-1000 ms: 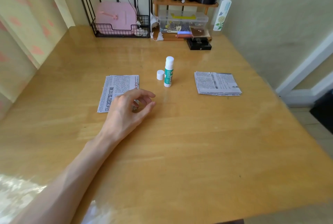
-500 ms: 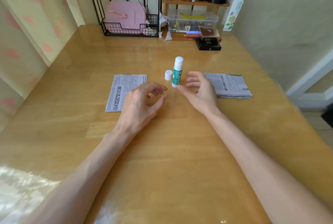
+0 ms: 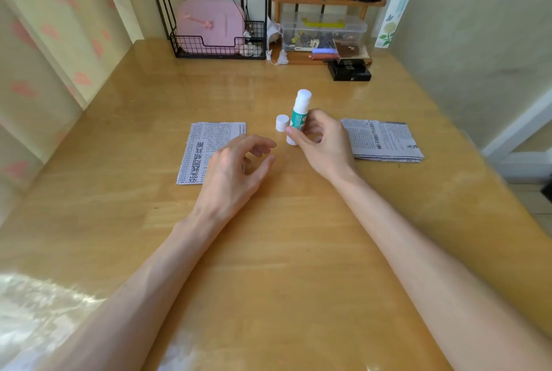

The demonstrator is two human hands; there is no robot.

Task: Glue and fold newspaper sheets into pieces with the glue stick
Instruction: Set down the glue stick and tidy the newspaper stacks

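Gripping the uncapped glue stick [image 3: 299, 115] in my right hand [image 3: 321, 143] (left hand [image 3: 236, 170] loosely curled, empty), I risk toppling its cap [image 3: 282, 123] alongside.

The right hand [image 3: 321, 143] grips the lower half of the glue stick [image 3: 300, 110] and hides part of its green label. Whether the stick's base touches the table [image 3: 283, 251] cannot be told. The same hand covers the near left corner of the right newspaper stack [image 3: 385, 140], whose layers are too thin to count. The left hand [image 3: 236, 173] hides the near right corner of the left newspaper piece [image 3: 206, 143]; whether its curled fingertips touch the paper is unclear. The small print on both papers is too fine to read. Both forearms run off the bottom edge. Glare washes out the table's near left corner. The top of the bottle [image 3: 394, 9] is cut off by the upper edge, and the contents of the clear box [image 3: 322, 33] are too small to tell
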